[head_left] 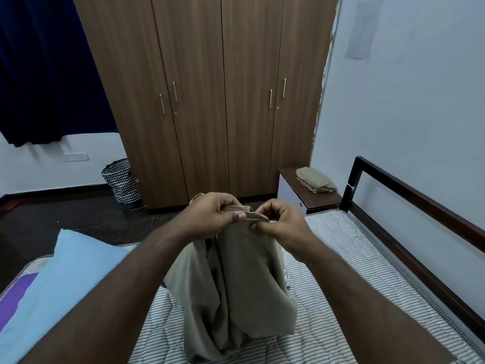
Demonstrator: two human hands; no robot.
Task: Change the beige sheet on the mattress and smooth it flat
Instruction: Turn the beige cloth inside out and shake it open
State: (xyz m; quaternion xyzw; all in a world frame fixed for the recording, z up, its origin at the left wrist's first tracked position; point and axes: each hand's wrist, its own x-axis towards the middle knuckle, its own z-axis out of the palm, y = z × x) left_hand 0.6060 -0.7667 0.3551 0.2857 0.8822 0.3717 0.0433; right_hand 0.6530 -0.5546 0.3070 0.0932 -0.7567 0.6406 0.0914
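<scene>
Beige sheet up off the bare mattress

We've got our left hand [217, 212] and right hand [279, 223] both pinching the beige sheet's [236, 285] top edge (fingers curled tight), bunched fabric hanging onto the striped mattress [354, 271].

no readable text, small white tag on beige sheet [236, 285] too blurred to read

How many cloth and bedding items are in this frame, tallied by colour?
Beige: 2, the beige sheet held up by the left hand and right hand, and a folded beige cloth on the bedside cabinet
Light blue: 1, the pillow
Purple: 1, a cloth beside the pillow
Striped: 1, the bare mattress
Dark blue: 1, the curtain
Total: 6
</scene>
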